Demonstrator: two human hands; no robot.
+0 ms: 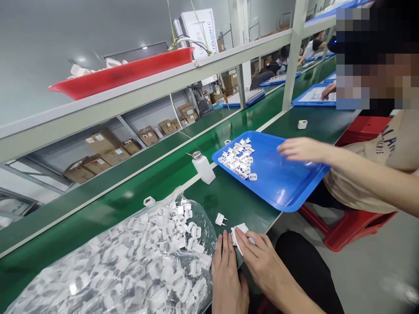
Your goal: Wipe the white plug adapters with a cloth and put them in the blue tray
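Note:
My right hand (263, 257) bends its fingers over a white wiping cloth (242, 228) at the table's near edge. A small white piece seems to lie under the cloth, mostly hidden by my fingers. Beside it my left hand (226, 268) lies with fingers stretched out side by side, its fingertips close to the cloth's left side; I cannot tell whether they touch it. A white two-pin plug (220, 219) lies just beyond my fingertips. To my left, a clear plastic bag (209, 218) spreads open, heaped with many white plug housings (131, 257).
A blue tray (268, 192) holds white plug parts (237, 159); a co-worker's hand (303, 150) hovers over it. A white pump bottle (203, 168) stands left of the tray. Loose housings (149, 201) lie beyond the bag. Overhead, a shelf rail carries a red tray (131, 73).

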